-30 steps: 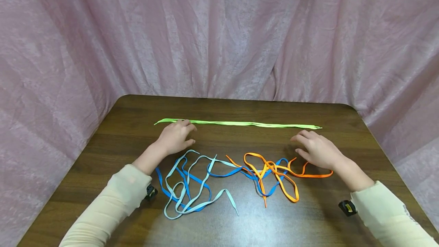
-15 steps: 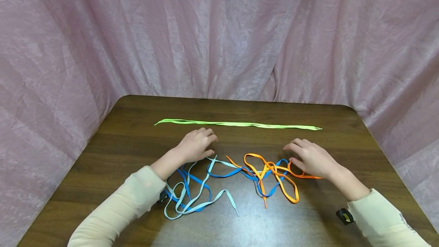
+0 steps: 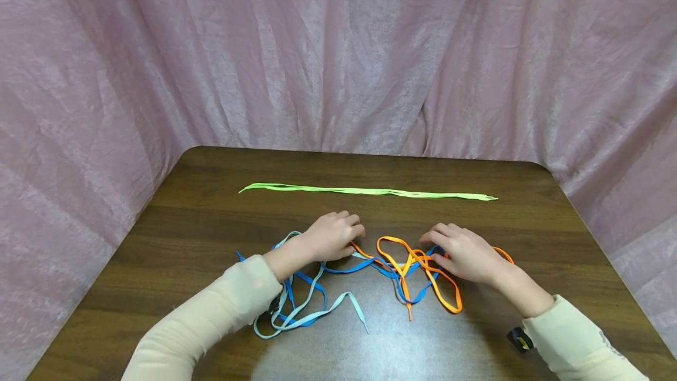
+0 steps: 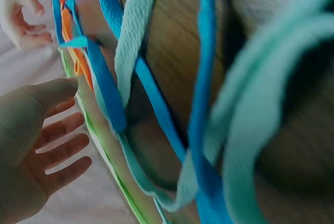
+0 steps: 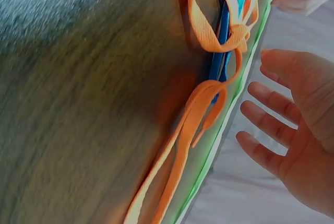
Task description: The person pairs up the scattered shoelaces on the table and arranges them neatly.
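Note:
My left hand [image 3: 330, 236] hovers at the middle of the table with its fingers loosely spread, holding nothing. Near its thumb lies one end of the orange shoelace [image 3: 395, 240]. Beneath the left forearm a pale mint shoelace [image 3: 338, 304] and a blue shoelace [image 3: 344, 270] lie in loose loops. My right hand [image 3: 468, 254] is above the right part of the orange shoelace and hides some of it. In the right wrist view its fingers [image 5: 266, 122] are apart and empty. The orange and blue laces cross in a tangle between the hands.
A neon green shoelace [image 3: 365, 191] lies stretched straight across the back of the wooden table [image 3: 174, 222], beyond both hands. Pink curtains [image 3: 328, 63] hang behind and beside the table.
The left hand has come from the green shoelace's left end rightward and nearer to the person. The right hand has moved left and nearer, over the orange shoelace. The laces look unmoved.

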